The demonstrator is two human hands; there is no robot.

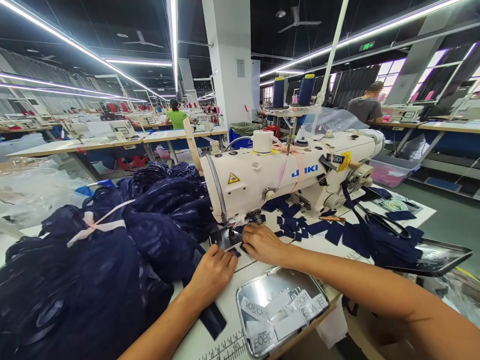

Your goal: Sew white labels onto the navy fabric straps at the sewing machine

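Note:
My left hand (215, 272) rests on the sewing machine bed with its fingers curled down onto navy fabric just left of the presser foot (233, 235). A dark navy strip (213, 320) runs out from beneath my left wrist toward the front edge. Closer in, my right hand (264, 244) is bent around something right beside the needle area; its fingertips and whatever they grip are hidden. Above both hands stretches the white JUKI sewing machine (262, 170). A small navy scrap (235, 252) shows between my hands.
A large navy garment heap (93, 270), tied with a pale band (93, 226), fills the left. In front lies a metal tray (275, 282) of printed labels. Cut navy pieces (290, 222), scissors (386, 222) and a dark tray (446, 255) sit at right. Other people work farther back.

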